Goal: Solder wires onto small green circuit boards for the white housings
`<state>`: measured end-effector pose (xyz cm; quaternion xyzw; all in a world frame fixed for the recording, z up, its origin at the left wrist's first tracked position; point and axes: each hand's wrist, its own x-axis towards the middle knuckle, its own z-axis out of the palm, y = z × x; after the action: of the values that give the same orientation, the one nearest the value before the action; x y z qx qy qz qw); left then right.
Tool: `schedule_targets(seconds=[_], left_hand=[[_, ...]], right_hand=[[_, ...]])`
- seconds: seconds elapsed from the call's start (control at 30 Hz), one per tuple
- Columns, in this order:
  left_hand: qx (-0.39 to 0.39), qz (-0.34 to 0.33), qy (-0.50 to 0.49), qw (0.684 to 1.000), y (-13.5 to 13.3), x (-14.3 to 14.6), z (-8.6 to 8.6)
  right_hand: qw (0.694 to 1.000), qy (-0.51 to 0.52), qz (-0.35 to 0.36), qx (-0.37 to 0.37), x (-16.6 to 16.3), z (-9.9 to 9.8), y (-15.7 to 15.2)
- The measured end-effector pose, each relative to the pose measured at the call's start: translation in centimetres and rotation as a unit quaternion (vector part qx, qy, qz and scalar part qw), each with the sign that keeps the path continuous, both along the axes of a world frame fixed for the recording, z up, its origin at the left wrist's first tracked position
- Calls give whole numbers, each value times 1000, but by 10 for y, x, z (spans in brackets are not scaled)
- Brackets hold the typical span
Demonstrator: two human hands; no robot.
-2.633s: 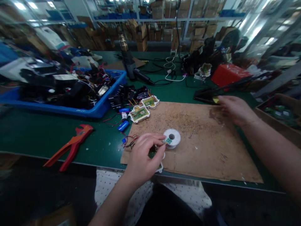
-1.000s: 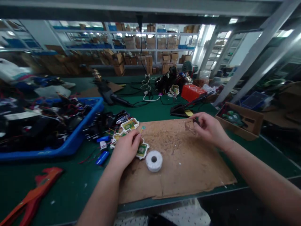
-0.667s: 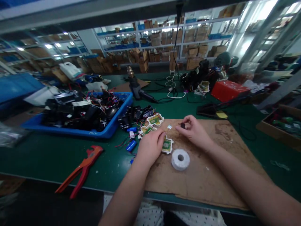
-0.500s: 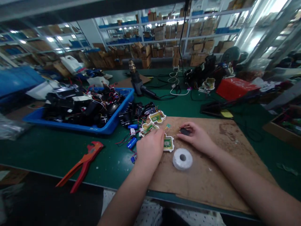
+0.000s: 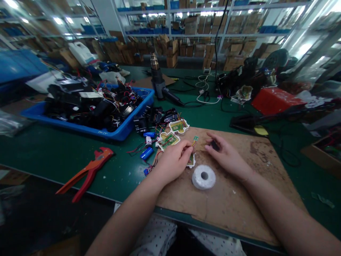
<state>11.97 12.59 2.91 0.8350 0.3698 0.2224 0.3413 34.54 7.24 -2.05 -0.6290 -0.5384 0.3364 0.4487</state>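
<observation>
My left hand lies on a brown cardboard mat, its fingers pinching a small green circuit board in a white frame; a tiny green part on thin wires sticks up just beyond it. My right hand rests on the mat a little to the right, fingers curled round a small black part. A white spool of solder wire lies between the two wrists.
Two more white-framed boards and blue cylindrical cells lie left of the mat. A blue bin of black parts and wires, red cutters, a heat gun, a red box and a soldering stand stand on the green table.
My right hand came from the soldering stand at the right to the middle of the mat with a small black part. My left hand moved up beside the framed board.
</observation>
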Motion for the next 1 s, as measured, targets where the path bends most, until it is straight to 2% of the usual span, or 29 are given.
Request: schedule_targets(seconds=[0.3,0.47,0.7,0.87,1.0], left_hand=[[-84,-24,-81,993,10,2,-11],[-104,-23,-93,990,10,2,-7],[-117,-29,-103,987,8,2,-8],[-126,-24,-99,987,10,4,-12],[-126,-19,-98,987,10,4,-11]], right_hand=[[997,-79,11,15,-3,18,-7],[994,-103,7,-18,-8,26,-11],[990,-133,-44,-22,-19,35,-20],[992,-121,-19,-22,-22,36,-22],[993,-121,11,8,-15,33,-18]])
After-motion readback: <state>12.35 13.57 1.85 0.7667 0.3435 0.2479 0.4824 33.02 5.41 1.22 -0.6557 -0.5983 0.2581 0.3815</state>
